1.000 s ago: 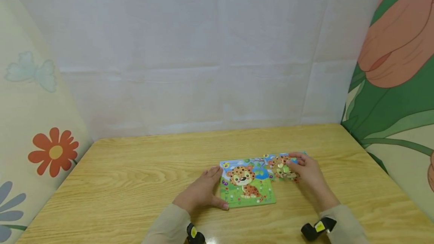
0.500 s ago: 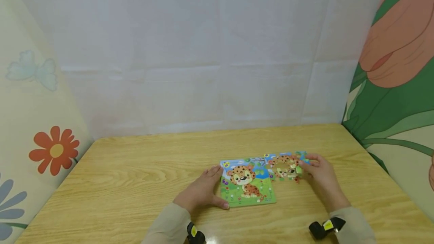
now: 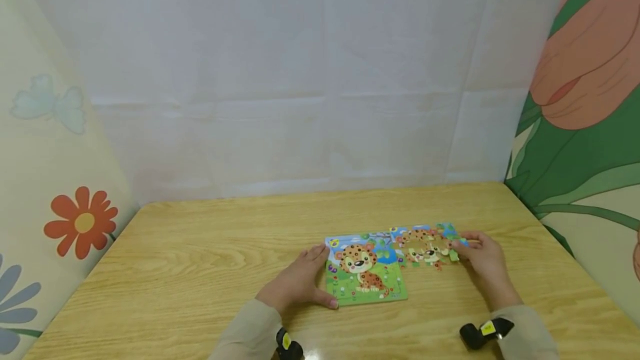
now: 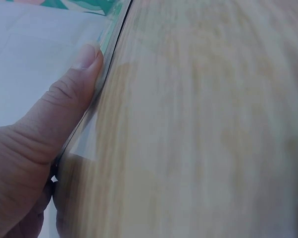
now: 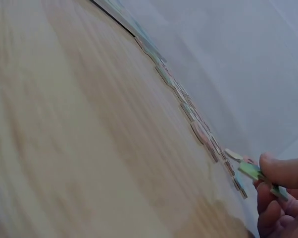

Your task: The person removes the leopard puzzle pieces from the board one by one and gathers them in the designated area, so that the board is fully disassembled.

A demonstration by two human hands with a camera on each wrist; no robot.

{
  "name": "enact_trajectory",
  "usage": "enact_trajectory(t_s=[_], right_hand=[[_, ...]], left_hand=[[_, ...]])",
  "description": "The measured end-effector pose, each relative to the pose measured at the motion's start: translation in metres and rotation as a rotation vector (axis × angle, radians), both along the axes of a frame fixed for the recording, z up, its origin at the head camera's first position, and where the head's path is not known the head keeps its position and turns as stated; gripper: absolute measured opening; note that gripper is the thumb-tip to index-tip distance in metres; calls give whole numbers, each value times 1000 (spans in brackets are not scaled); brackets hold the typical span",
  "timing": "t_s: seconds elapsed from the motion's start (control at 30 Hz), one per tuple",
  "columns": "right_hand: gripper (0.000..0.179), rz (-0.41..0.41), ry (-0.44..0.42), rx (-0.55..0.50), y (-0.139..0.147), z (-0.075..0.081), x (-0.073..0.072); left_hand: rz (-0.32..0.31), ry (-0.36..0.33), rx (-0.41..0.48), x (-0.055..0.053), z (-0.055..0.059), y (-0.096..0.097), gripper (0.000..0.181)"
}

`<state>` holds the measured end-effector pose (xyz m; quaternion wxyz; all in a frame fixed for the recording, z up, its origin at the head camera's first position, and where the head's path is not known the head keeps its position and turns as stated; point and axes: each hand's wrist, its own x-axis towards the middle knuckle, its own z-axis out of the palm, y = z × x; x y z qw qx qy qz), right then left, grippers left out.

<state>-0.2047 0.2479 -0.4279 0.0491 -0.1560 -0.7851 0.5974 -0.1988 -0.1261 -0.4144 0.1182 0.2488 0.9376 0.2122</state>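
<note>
A leopard picture puzzle board [image 3: 367,282] lies flat on the wooden table in the head view. My left hand [image 3: 299,278] rests at its left side, fingers along the edge and thumb [image 4: 72,91] against the near left corner. Touching the board's far right is a patch of loose jigsaw pieces [image 3: 417,236] with parts of the same leopard. At the right of that patch, my right hand [image 3: 482,257] pinches a green and blue puzzle piece [image 5: 250,170] between thumb and fingers. Whether a second piece is in that grip, I cannot tell.
The wooden table [image 3: 210,260] runs back to a white cloth [image 3: 250,99]. Painted panels with flowers stand at the left and right. A small black wrist device [image 3: 485,333] sits at the right sleeve, and another [image 3: 288,345] at the left.
My right hand has moved right across the loose pieces, uncovering the leopard's face and gaps around it, and takes a piece along to the right. My left hand and the board have stayed put.
</note>
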Motion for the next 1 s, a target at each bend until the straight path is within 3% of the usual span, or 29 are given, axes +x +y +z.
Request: enact_trajectory(t_s=[0.2, 0.33, 0.7, 1.0], right_hand=[[41, -3, -2, 283, 4, -2, -1], [39, -13, 21, 406, 4, -2, -1], [38, 41, -9, 563, 2, 1, -3], [43, 69, -42, 475, 7, 3, 0]], left_hand=[[10, -9, 9, 1, 0, 0, 115], [4, -5, 13, 1, -1, 0, 115], [2, 10, 5, 0, -3, -1, 115], [-5, 14, -1, -2, -4, -1, 115]])
